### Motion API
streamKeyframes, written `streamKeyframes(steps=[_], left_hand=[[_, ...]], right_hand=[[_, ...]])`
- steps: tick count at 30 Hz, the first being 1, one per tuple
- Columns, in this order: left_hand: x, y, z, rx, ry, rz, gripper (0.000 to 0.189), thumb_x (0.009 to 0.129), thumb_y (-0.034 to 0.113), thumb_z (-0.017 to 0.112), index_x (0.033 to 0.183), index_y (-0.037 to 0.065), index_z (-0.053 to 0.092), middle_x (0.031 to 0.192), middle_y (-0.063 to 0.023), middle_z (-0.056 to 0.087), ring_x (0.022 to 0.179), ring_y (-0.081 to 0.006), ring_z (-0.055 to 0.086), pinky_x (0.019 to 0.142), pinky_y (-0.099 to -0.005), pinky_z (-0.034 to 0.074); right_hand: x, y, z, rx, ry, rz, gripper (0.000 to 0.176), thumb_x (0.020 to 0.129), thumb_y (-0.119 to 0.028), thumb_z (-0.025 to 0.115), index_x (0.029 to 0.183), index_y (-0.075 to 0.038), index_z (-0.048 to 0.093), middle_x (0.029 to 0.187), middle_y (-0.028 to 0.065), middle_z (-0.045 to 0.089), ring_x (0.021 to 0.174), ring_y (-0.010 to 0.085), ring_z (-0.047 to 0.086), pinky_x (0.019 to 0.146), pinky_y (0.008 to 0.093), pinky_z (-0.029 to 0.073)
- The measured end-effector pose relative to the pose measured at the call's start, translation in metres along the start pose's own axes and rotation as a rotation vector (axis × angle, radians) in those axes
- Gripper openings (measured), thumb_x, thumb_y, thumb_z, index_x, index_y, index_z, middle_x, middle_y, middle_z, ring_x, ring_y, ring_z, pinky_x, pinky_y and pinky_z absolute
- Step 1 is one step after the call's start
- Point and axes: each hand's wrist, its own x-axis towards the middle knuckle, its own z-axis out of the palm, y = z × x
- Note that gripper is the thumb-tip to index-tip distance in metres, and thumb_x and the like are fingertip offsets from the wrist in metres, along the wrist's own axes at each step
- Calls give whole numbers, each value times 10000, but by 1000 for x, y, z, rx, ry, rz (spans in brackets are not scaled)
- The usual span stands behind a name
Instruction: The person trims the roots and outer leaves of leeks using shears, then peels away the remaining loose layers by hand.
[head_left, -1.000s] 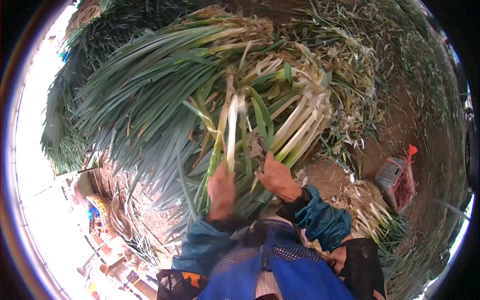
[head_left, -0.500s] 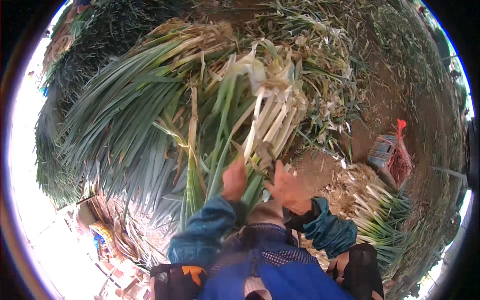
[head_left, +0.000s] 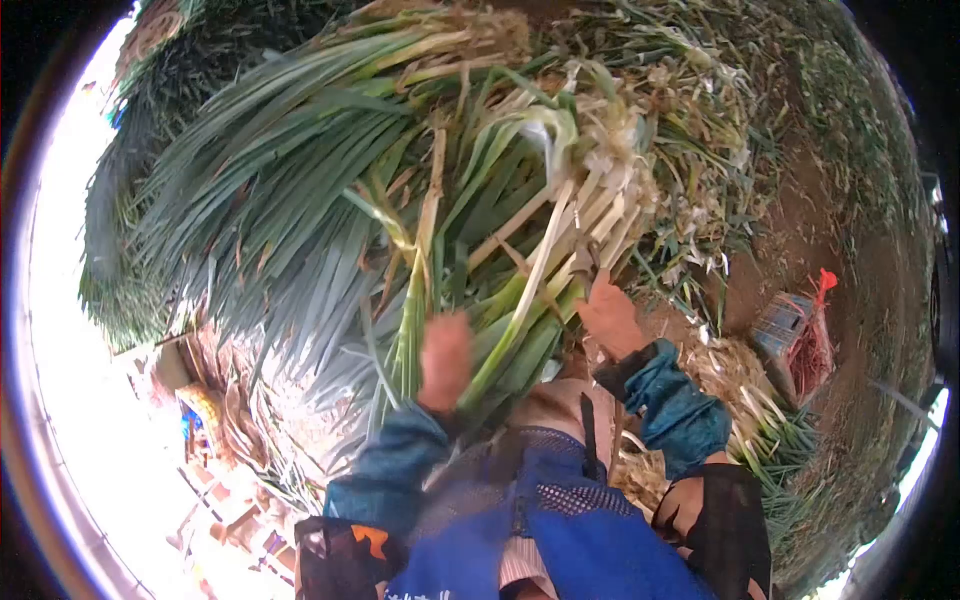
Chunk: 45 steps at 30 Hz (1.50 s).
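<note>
Long green onions with white stalks (head_left: 545, 255) lie across the middle in front of me, their roots pointing up and away. My left hand (head_left: 446, 362) is blurred by motion over the green leaves, left of the stalks; its fingers cannot be made out. My right hand (head_left: 611, 316) is closed round a small dark tool (head_left: 586, 262) at the right side of the white stalks. Loose peeled leaves (head_left: 560, 130) lie over the root ends.
A big heap of green leaves (head_left: 270, 190) spreads at the left. Trimmed onions (head_left: 770, 425) lie at the lower right, near a red net bag (head_left: 808, 350) on brown soil (head_left: 800, 215). Peelings (head_left: 700, 130) are strewn at the upper right.
My left hand has moved away from the white stalks toward the left. My right hand, with the tool, sits higher and further right in the view. The camera view has shifted.
</note>
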Motion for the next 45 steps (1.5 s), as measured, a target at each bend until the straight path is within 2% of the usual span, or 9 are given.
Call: streamKeyframes(steps=[3, 9, 13, 14, 17, 24, 34, 37, 45], left_hand=[[49, -49, -29, 87, -40, -131, 202, 780, 163, 575, 944, 48, 547, 848, -131, 561, 786, -339, 536, 673, -456, 449], [62, -112, 15, -446, -218, -396, 453, 684, 250, 666, 1066, 36, 549, 871, -209, 614, 803, -398, 589, 723, -428, 464], [57, -85, -13, -1032, -282, -510, 455, 734, 88, 648, 1139, -50, 496, 901, -104, 614, 719, -171, 585, 635, -306, 477], [55, -73, -24, -1147, -278, -599, 492, 718, 51, 640, 1171, -49, 475, 921, -108, 607, 758, -181, 582, 672, -314, 483], [54, -47, -52, -1114, -268, -606, 599, 624, 1, 656, 1189, -46, 464, 991, -105, 595, 856, -160, 571, 738, -302, 466], [45, -33, -6, -537, -50, -558, 692, 637, 46, 678, 1265, -8, 394, 1160, -228, 522, 1070, -371, 515, 882, -406, 427], [71, 1, -6, -441, 50, -425, 762, 650, -83, 602, 1332, 28, 281, 1189, -285, 405, 1103, -446, 421, 921, -435, 371], [75, 1, -4, -421, 98, -379, 754, 652, -88, 594, 1330, 24, 284, 1189, -282, 404, 1100, -437, 422, 925, -429, 368], [78, -4, -5, -366, 100, -397, 698, 668, -50, 593, 1305, 2, 314, 1145, -275, 458, 1103, -429, 425, 916, -429, 377]], right_hand=[[-18, -28, 4, 0, -30, -67, 498, 787, -280, 593, 1043, 89, 377, 800, 254, 591, 741, 391, 603, 641, 461, 489], [-51, -67, 39, 92, -137, -249, 699, 794, -277, 599, 1218, 172, 273, 815, 267, 560, 773, 398, 563, 656, 427, 456], [-81, -113, 16, 131, -335, -158, 707, 797, -292, 595, 1235, 150, 259, 808, 271, 572, 760, 412, 573, 649, 442, 463], [-89, -119, 14, 113, -376, -153, 699, 796, -294, 596, 1235, 138, 264, 807, 271, 575, 755, 417, 575, 644, 451, 464], [-105, -120, 20, 103, -404, -186, 636, 792, -285, 596, 1207, 86, 288, 794, 267, 585, 725, 433, 580, 623, 481, 463], [-103, -119, 12, 131, -415, -157, 593, 782, -239, 611, 1162, 91, 299, 806, 284, 589, 756, 448, 585, 649, 492, 477], [-107, -98, 14, 224, -271, -244, 610, 791, -265, 597, 1183, 82, 284, 734, 278, 558, 724, 450, 561, 611, 486, 437], [-116, -108, 3, 207, -435, -86, 518, 792, -276, 603, 1087, 52, 333, 802, 281, 591, 753, 446, 582, 645, 503, 470], [-68, -85, 26, 185, -209, -125, 462, 787, -260, 583, 1062, 36, 357, 771, 260, 586, 724, 439, 580, 640, 503, 465]])
